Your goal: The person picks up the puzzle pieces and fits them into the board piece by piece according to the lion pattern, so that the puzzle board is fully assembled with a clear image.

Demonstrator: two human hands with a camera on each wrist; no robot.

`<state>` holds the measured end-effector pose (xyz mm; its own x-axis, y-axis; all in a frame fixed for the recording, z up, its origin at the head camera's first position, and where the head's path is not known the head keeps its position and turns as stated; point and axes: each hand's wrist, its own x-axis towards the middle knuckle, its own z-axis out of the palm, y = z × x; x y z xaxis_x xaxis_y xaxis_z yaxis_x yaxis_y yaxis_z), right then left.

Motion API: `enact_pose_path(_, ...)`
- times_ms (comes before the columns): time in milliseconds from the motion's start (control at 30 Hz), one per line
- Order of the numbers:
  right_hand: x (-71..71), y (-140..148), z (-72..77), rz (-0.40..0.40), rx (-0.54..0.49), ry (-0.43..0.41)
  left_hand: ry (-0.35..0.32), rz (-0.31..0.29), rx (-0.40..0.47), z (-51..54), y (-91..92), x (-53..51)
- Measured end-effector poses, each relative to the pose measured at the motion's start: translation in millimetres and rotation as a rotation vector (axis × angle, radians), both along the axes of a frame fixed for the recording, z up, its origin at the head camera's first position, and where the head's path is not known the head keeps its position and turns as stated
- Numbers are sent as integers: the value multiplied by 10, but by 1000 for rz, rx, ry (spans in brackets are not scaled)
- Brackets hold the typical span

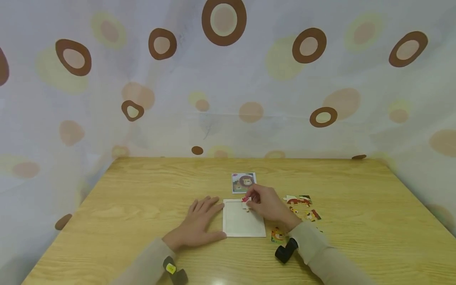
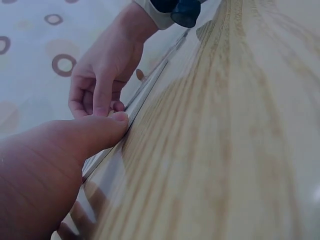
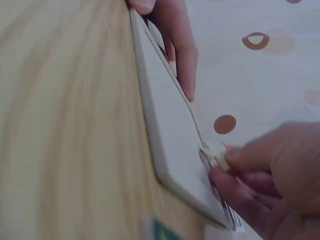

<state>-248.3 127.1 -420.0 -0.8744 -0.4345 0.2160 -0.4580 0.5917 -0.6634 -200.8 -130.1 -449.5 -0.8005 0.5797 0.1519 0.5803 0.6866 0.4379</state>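
In the head view a white square puzzle tray lies on the table in front of the person. The left hand rests spread at its left side, and in the left wrist view its thumb touches the tray's edge. Over the tray's upper right part, the right hand pinches a jigsaw piece with pink and white on it between thumb and fingers. The right wrist view shows this piece close above the tray's rim, tilted and blurred. Whether it touches the tray I cannot tell.
Behind the tray lies a picture card with a lion on it. Several loose jigsaw pieces are spread to the right, some partly hidden by the right forearm. A patterned curtain hangs beyond the wooden table.
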Motion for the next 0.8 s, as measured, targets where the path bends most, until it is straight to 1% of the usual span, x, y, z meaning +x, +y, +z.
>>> enact_pose_path(133,17,-107,-30,-83,-10,-22,4,-3,0,-1,0,-1)
enact_pose_path(400,39,-254,-34,-120,11,-18,4,3,-6,25,0,18)
enact_pose_path(500,45,-291,-26,-108,20,-1,10,10,-8,29,2,22)
enact_pose_path(667,38,-331,-19,-52,29,44,16,12,-4,44,8,16)
enact_pose_path(800,33,-365,-20,-51,37,36,15,8,-5,45,2,8)
